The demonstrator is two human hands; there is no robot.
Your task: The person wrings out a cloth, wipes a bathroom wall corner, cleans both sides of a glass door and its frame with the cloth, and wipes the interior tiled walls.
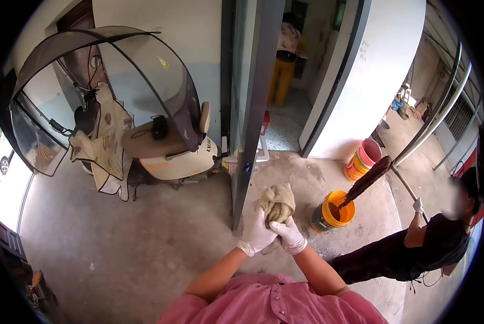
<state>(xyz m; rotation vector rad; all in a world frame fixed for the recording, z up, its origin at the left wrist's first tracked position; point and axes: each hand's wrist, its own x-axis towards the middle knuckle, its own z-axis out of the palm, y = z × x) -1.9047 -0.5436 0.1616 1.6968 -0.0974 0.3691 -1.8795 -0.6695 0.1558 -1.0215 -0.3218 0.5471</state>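
Both of my hands wear thin white gloves and are together in front of my chest. My left hand (256, 231) is closed around a bunched beige cloth (278, 198), which looks damp and wrinkled. Pressed against the same cloth from the other side is my right hand (289, 235), its thumb lying over the folds. Part of the cloth hangs below my wrists. Just to the right of my hands stands an orange bucket (318, 214) with dark liquid in it.
A person (436, 237) at the right holds a mop (366, 178), its dark head over the orange bucket. Behind stands a red-and-yellow bucket (356, 168). A glass door (247, 108) stands beside a doorway with another person (285, 59) inside. A canopied scooter (177, 164) is parked left.
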